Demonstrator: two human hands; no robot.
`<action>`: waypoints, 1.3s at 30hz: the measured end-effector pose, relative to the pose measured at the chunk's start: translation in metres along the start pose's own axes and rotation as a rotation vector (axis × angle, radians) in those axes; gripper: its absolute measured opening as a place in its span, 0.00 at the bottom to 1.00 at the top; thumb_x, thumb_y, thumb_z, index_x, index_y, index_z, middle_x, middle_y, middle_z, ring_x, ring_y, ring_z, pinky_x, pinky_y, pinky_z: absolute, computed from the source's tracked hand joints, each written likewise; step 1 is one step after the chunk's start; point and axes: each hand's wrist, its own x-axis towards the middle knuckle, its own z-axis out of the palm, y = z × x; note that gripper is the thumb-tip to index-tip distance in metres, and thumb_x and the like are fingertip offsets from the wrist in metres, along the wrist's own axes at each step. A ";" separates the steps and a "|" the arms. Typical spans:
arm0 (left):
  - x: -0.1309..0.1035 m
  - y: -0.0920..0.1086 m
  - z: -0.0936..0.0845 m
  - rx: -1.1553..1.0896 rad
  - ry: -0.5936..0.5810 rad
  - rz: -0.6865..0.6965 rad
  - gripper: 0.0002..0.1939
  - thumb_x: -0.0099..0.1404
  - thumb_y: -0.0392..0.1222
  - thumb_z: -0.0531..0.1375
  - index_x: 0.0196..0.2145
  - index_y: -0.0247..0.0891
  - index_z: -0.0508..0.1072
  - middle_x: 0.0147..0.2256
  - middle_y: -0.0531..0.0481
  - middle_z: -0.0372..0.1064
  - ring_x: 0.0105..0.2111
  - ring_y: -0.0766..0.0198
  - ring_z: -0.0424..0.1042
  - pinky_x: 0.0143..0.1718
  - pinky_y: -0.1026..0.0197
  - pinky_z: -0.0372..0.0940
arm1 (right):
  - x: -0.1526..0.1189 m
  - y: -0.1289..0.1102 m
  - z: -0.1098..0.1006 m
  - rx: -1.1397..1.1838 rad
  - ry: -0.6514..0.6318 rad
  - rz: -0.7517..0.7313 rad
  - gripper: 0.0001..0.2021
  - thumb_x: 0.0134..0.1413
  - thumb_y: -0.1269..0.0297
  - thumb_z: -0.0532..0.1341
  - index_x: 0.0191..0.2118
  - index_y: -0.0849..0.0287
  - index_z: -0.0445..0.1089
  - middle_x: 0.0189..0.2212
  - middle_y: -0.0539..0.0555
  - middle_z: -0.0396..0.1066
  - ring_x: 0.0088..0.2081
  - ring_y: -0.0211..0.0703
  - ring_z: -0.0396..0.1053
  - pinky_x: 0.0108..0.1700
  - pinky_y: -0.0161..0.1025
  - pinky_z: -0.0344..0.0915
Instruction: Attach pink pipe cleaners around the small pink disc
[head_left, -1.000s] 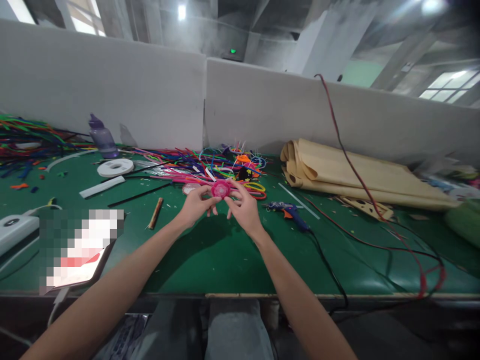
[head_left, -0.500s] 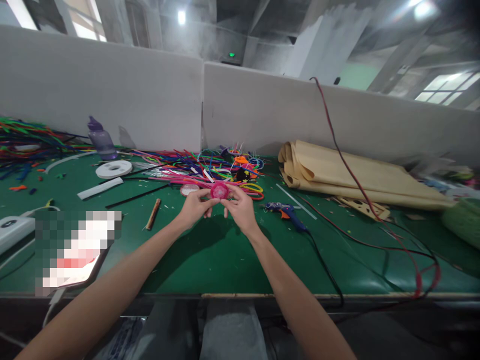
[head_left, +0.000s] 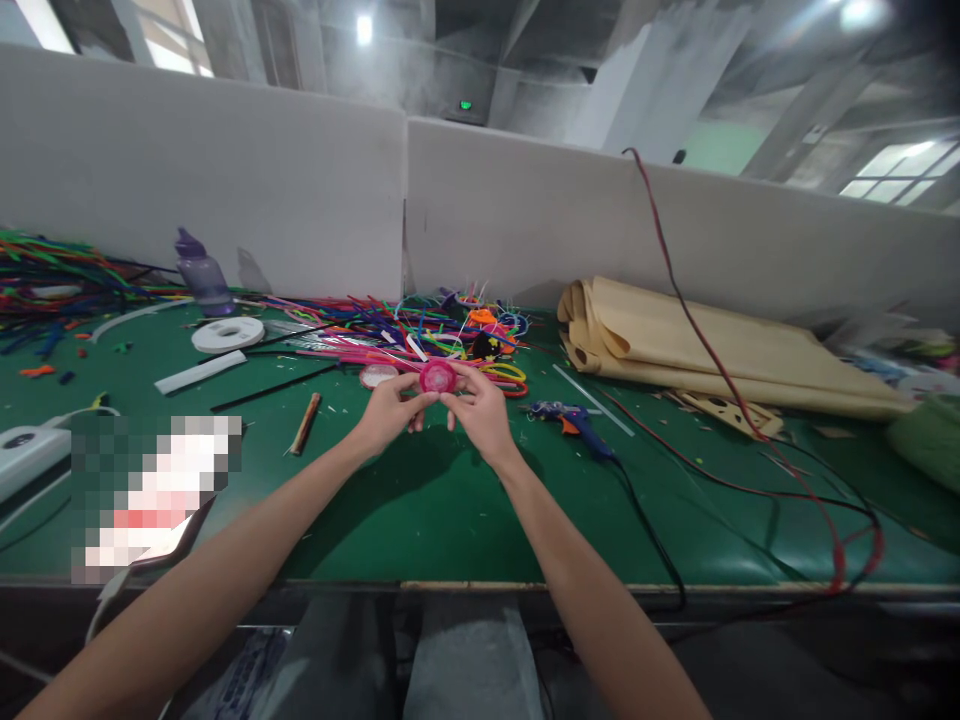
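A small round pink piece point(head_left: 437, 377) is held up between both hands over the green table point(head_left: 450, 520). The fingers of my left hand point(head_left: 390, 410) pinch its left side, while my right hand point(head_left: 478, 405) grips the right side. Both thumbs meet near its lower edge. Just behind my left hand lies a small round white item with a pink rim point(head_left: 378, 375). Pink, blue and other coloured strips point(head_left: 360, 340) are heaped beyond the hands, with a yellow loop point(head_left: 508, 377) beside my right fingers.
A blue glue gun point(head_left: 581, 428) with a black cord lies right of my hands, near rolled tan paper point(head_left: 705, 345). Leftward are a brown stick point(head_left: 305, 425), a white spool point(head_left: 227, 335), a purple bottle point(head_left: 202, 278) and a blurred-out phone point(head_left: 161, 500). A red-black cable point(head_left: 694, 320) hangs at right.
The camera view has shifted very slightly. Both hands stay around the pink piece, which appears tilted a little differently.
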 end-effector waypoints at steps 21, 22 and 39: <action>0.000 0.001 0.002 -0.011 -0.008 -0.028 0.13 0.56 0.46 0.62 0.35 0.33 0.72 0.13 0.58 0.60 0.13 0.71 0.60 0.14 0.69 0.55 | 0.001 -0.003 0.000 0.024 0.002 0.029 0.20 0.44 0.68 0.62 0.47 0.58 0.64 0.32 0.51 0.70 0.14 0.30 0.62 0.15 0.32 0.56; 0.000 0.001 0.001 -0.016 -0.006 -0.025 0.13 0.56 0.46 0.62 0.35 0.33 0.72 0.13 0.58 0.60 0.13 0.72 0.60 0.14 0.69 0.55 | 0.001 -0.003 0.000 0.031 -0.001 0.031 0.20 0.44 0.68 0.62 0.46 0.58 0.65 0.32 0.50 0.70 0.14 0.30 0.62 0.15 0.31 0.56; 0.000 0.007 -0.002 -0.180 0.065 -0.048 0.11 0.52 0.45 0.65 0.29 0.34 0.72 0.14 0.58 0.60 0.13 0.74 0.57 0.14 0.70 0.51 | 0.002 -0.005 0.000 0.097 -0.039 0.056 0.21 0.43 0.65 0.64 0.47 0.57 0.64 0.29 0.47 0.68 0.13 0.27 0.60 0.14 0.29 0.55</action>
